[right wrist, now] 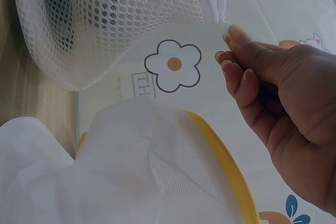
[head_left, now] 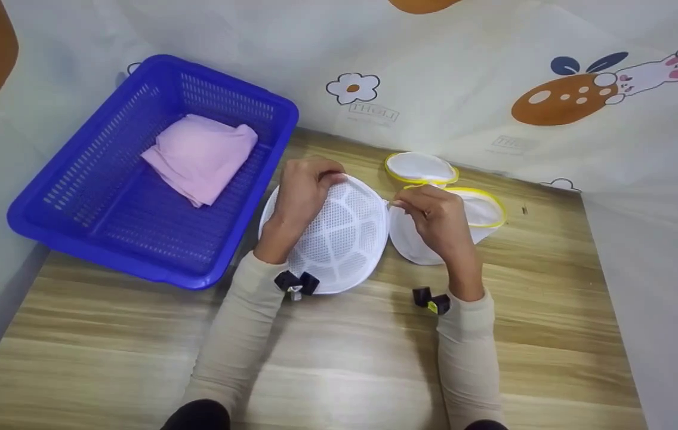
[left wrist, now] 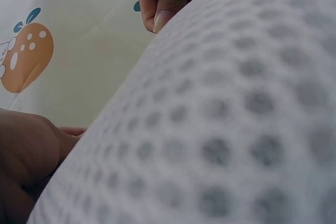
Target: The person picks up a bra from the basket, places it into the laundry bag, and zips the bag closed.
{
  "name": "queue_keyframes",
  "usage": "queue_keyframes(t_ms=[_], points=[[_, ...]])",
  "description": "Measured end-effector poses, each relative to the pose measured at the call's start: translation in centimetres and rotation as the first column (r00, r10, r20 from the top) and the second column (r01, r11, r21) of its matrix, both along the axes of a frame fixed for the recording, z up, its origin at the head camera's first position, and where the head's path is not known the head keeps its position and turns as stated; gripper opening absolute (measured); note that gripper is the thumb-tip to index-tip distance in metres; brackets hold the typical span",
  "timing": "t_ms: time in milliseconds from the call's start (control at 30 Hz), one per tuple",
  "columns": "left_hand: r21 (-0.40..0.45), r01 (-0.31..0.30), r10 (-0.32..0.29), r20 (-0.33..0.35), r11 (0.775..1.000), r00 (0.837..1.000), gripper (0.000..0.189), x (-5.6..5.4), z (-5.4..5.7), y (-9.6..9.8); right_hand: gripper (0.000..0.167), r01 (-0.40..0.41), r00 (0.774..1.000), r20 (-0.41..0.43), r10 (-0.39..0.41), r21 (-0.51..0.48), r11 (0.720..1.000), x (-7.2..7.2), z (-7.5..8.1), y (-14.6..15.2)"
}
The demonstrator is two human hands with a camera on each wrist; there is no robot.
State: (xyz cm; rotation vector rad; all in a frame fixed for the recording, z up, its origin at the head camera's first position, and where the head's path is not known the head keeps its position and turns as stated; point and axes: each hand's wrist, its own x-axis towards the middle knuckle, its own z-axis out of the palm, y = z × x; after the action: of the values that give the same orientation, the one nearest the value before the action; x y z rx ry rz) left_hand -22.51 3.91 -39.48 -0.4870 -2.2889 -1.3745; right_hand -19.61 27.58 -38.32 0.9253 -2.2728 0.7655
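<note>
Bag (head_left: 342,239), white mesh with a paneled face, held up over the table (head_left: 345,358) between basket and pouches; cannot tell whether its lower edge touches the table. Left hand (head_left: 306,191): grip fastened on the bag's upper rim, thumb and fingers pinching, wrist crossing the bag's left part. Right hand (head_left: 437,215): thumb and forefinger pinching at the bag's right edge, at one end of the seam; exact piece too small to tell. Right wrist view shows the other fingers curled in.

Pouches (head_left: 421,166), white with yellow trim, on the table behind and partly below the right hand. Basket (head_left: 136,227), blue, slotted walls, to the left, its near-right rim just beside the bag. Cloth (head_left: 202,155), pink, folded, inside the basket. Sheet (head_left: 446,89) behind, pale, printed with flowers and a rabbit. Sleeves (head_left: 243,328) beige.
</note>
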Motion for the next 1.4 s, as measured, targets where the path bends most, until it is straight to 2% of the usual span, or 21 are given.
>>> queue_keyframes(t_ms=[200, 433, 667, 833, 967, 1067, 1400], points=[[0.006, -0.025, 0.024, 0.028, 1.000, 0.999, 0.011, -0.05, 0.06, -0.05, 0.004, 0.003, 1.000, 0.012, -0.003, 0.001, 1.000, -0.03, 0.04, 0.00], [0.015, -0.025, 0.025, 0.018, 1.000, 1.000, 0.009, -0.05, -0.03, -0.08, 0.005, 0.005, 1.000, 0.016, -0.005, 0.016, 1.000, 0.06, 0.23, -0.03], [0.015, -0.052, 0.051, 0.031, 0.999, 0.998, 0.008, -0.07, -0.03, -0.03, 0.005, 0.005, 1.000, 0.017, -0.006, 0.038, 0.999, 0.01, 0.22, 0.07], [0.022, -0.066, 0.065, 0.030, 0.998, 0.997, 0.008, -0.01, -0.04, -0.22, 0.006, 0.002, 1.000, 0.012, -0.002, 0.008, 1.000, 0.02, 0.08, 0.08], [0.037, -0.055, 0.054, 0.021, 0.998, 0.998, 0.009, -0.05, -0.12, -0.28, 0.005, -0.005, 1.000, 0.006, 0.005, -0.014, 1.000, 0.04, -0.02, -0.02], [0.051, -0.051, 0.049, 0.033, 0.997, 0.998, 0.009, -0.09, -0.17, -0.29, 0.004, -0.004, 1.000, 0.005, 0.004, -0.003, 1.000, 0.03, 0.03, -0.01], [0.062, -0.104, 0.099, 0.079, 0.993, 0.992, 0.007, -0.06, -0.06, -0.40, 0.005, -0.004, 1.000, 0.010, 0.004, 0.000, 1.000, 0.12, 0.24, -0.03]])
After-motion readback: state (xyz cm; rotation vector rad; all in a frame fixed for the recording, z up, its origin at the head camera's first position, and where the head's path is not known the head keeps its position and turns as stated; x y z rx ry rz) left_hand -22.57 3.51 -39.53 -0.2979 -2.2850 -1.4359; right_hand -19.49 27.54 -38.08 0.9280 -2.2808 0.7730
